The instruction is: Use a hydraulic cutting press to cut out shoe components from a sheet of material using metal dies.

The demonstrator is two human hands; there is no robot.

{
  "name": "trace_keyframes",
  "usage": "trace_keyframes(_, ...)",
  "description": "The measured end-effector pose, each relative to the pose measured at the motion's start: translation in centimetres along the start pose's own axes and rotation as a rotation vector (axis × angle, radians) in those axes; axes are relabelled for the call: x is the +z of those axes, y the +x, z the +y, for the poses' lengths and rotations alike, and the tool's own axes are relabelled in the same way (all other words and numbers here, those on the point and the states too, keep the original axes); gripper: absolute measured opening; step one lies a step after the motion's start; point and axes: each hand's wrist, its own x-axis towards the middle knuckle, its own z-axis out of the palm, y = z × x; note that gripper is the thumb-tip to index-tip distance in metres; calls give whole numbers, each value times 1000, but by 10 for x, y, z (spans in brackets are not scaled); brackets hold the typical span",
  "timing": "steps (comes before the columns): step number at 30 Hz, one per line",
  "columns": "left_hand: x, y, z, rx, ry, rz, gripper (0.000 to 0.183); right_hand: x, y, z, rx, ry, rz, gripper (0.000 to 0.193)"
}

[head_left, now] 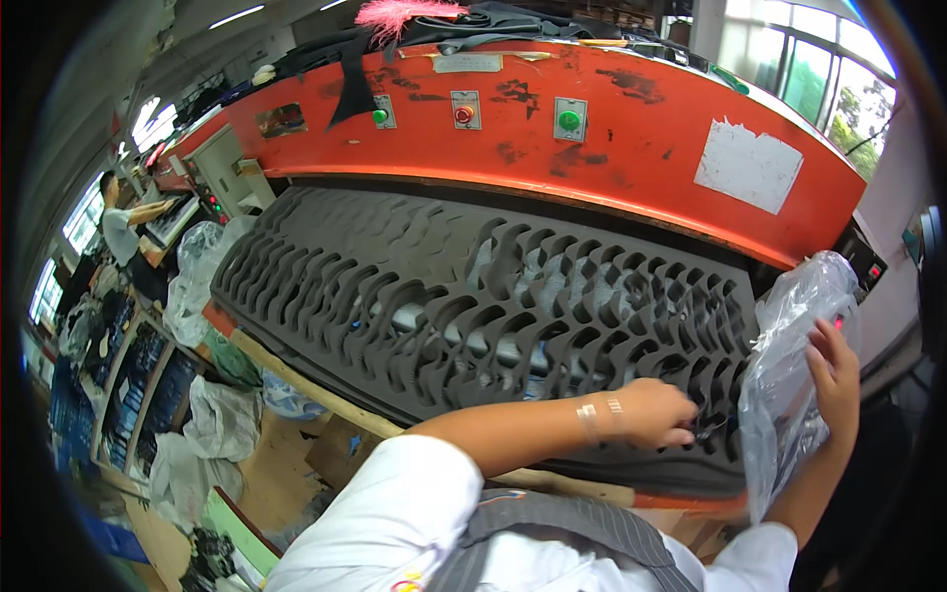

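Note:
A dark grey foam sheet (434,237) lies on the bed of a red machine, with rows of curved, wave-shaped cutouts across it. Over the sheet's near right part, my left hand (659,414) is closed with the fingers curled downward; what they grip, if anything, is hidden. At the sheet's right end hangs a clear plastic bag (789,385). My right hand (837,380) is raised against the bag's outer side, its fingers apart and stretched upward. Clear plastic shows through several of the cutouts in the sheet.
The red machine beam (631,148) spans the far side, bearing green and red push buttons (464,114). A wooden strip (306,387) edges the bed's near side. Plastic sacks (222,419) and a shelf of dark pieces (128,395) stand left. Another person (120,232) works far left.

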Motion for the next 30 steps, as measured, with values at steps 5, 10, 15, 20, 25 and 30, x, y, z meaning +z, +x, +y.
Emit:
trace_keyframes(5,-37,-220,-43,-251,-168,78,32,193,68,-169,-317,112,-403,32)
trace_keyframes(10,-56,-404,-36,-601,-318,317,25,414,136,-181,-206,-63,-443,32)
trace_keyframes(15,-75,-546,-11,-934,-405,565,27,555,153,-117,95,-554,-489,41)
trace_keyframes(20,-82,-627,-49,-951,-453,777,24,580,177,-102,279,-586,-390,34)
trace_keyframes(25,-128,-663,-95,-918,-510,847,21,613,181,-98,340,-220,-196,26)
trace_keyframes(30,-239,-681,-172,-927,-469,927,15,615,182,-97,402,308,-244,22)
